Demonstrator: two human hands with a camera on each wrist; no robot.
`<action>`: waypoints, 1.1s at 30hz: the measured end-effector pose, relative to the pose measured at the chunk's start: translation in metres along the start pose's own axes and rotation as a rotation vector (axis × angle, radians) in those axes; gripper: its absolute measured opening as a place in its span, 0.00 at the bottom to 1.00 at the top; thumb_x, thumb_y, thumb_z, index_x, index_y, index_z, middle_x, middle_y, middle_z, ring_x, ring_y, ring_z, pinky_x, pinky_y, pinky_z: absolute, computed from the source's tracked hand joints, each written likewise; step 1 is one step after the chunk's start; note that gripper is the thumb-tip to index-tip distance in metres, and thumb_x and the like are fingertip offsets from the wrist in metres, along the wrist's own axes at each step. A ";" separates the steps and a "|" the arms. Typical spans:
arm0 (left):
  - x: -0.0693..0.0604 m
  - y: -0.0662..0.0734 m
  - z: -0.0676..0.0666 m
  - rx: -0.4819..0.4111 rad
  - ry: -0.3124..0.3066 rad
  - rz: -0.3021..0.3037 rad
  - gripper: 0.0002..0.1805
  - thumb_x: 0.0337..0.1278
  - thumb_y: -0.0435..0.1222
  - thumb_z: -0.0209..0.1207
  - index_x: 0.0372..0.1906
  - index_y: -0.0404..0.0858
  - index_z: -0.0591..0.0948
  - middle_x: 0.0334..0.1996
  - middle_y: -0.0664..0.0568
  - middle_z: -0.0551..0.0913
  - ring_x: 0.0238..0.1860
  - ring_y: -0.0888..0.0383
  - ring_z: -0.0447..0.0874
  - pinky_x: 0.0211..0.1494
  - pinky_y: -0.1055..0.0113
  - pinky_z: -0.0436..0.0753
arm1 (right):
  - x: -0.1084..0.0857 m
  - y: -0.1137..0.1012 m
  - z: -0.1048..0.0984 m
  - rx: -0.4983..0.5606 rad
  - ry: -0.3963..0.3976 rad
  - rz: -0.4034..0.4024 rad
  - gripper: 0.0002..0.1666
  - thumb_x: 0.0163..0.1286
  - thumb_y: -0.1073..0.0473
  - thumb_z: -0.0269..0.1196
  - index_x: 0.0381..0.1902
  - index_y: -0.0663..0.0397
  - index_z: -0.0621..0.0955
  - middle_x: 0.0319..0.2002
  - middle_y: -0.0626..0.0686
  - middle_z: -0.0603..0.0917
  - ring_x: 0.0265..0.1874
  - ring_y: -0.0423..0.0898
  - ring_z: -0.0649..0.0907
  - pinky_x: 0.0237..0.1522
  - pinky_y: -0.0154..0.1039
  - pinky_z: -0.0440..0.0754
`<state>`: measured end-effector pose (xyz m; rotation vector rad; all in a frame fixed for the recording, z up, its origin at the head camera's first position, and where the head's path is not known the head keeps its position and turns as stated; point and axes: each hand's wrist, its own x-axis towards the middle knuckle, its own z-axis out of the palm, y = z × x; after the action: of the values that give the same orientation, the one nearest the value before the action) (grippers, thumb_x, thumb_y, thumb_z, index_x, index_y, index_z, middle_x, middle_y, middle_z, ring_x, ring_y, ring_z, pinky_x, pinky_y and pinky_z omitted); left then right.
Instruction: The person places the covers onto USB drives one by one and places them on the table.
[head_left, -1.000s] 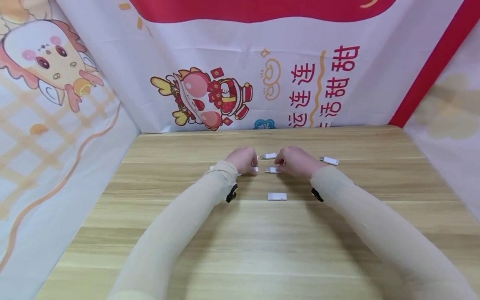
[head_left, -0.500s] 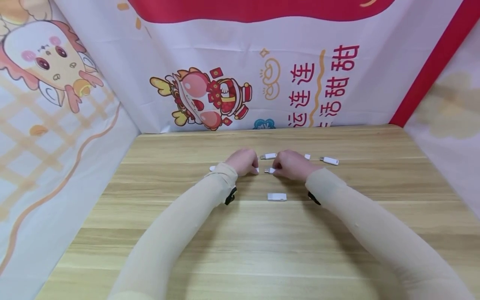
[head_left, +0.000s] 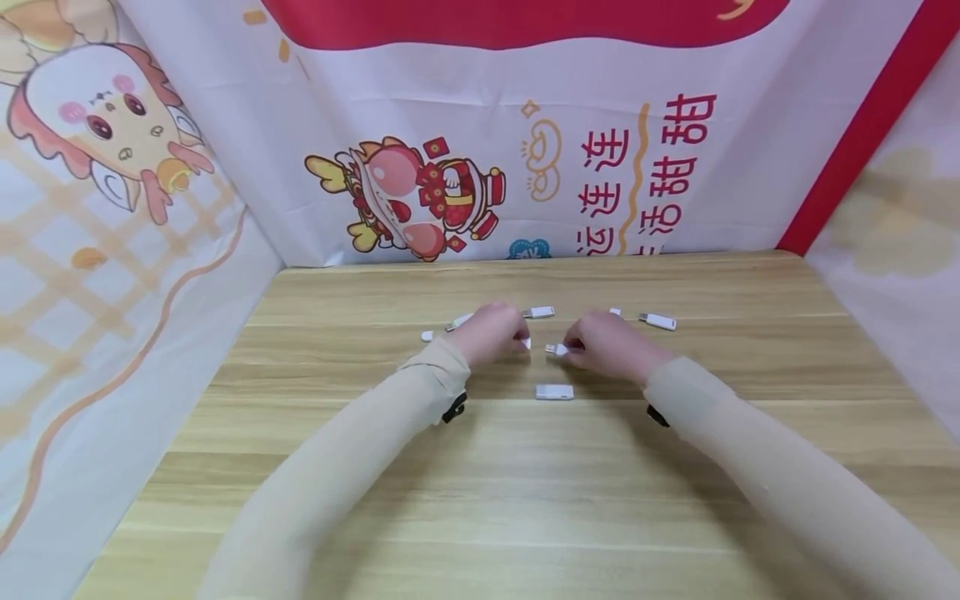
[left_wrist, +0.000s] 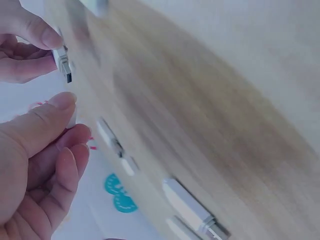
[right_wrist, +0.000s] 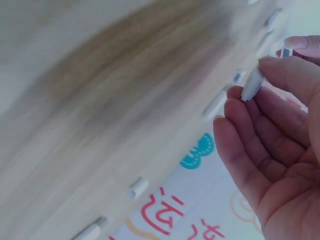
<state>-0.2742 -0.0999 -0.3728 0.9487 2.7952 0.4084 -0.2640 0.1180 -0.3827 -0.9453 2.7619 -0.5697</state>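
Observation:
In the head view my left hand [head_left: 491, 333] pinches a small white cap [head_left: 527, 342] between thumb and fingers. The cap's hollow end [right_wrist: 286, 52] shows in the right wrist view. Facing it across a narrow gap, my right hand [head_left: 607, 342] holds a white USB flash drive [head_left: 557, 350] by its body, metal plug pointing left toward the cap. Cap and plug are apart. In the left wrist view the held drive's plug [left_wrist: 68, 75] is bare, while the left fingers mostly hide the cap.
A capped-looking white drive [head_left: 554, 392] lies nearest me. Uncapped drives lie behind the hands [head_left: 538, 312], at right [head_left: 657, 321] and by the left wrist [head_left: 459, 321]. Loose caps sit at left [head_left: 427, 336] and right [head_left: 615, 312]. Fabric backdrop [head_left: 480, 100] borders the table.
The right hand has gripped the drive and drawn it slightly nearer and right. The left hand has shifted right with the cap, uncovering a drive behind its wrist.

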 end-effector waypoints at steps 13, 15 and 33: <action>-0.065 0.030 -0.004 0.061 0.075 0.163 0.04 0.60 0.35 0.67 0.38 0.40 0.89 0.31 0.55 0.87 0.29 0.65 0.79 0.36 0.74 0.80 | -0.070 -0.024 0.002 -0.097 0.235 -0.192 0.06 0.58 0.65 0.73 0.35 0.58 0.88 0.30 0.48 0.85 0.28 0.39 0.83 0.32 0.33 0.84; -0.076 0.034 -0.004 0.049 0.091 0.172 0.05 0.60 0.34 0.68 0.39 0.40 0.89 0.32 0.55 0.87 0.29 0.65 0.79 0.36 0.74 0.80 | -0.080 -0.029 0.003 -0.113 0.274 -0.233 0.05 0.58 0.66 0.73 0.33 0.58 0.88 0.28 0.47 0.84 0.26 0.38 0.82 0.30 0.32 0.83; -0.137 0.069 0.006 0.048 0.241 0.325 0.07 0.59 0.35 0.68 0.41 0.37 0.88 0.33 0.53 0.87 0.35 0.61 0.82 0.41 0.73 0.82 | -0.116 -0.065 0.015 -0.100 0.356 -0.412 0.09 0.54 0.65 0.76 0.34 0.59 0.87 0.30 0.47 0.84 0.27 0.37 0.82 0.30 0.28 0.83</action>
<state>-0.1253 -0.1306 -0.3480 1.4634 2.8711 0.5319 -0.1327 0.1386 -0.3659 -1.5987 2.9307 -0.7256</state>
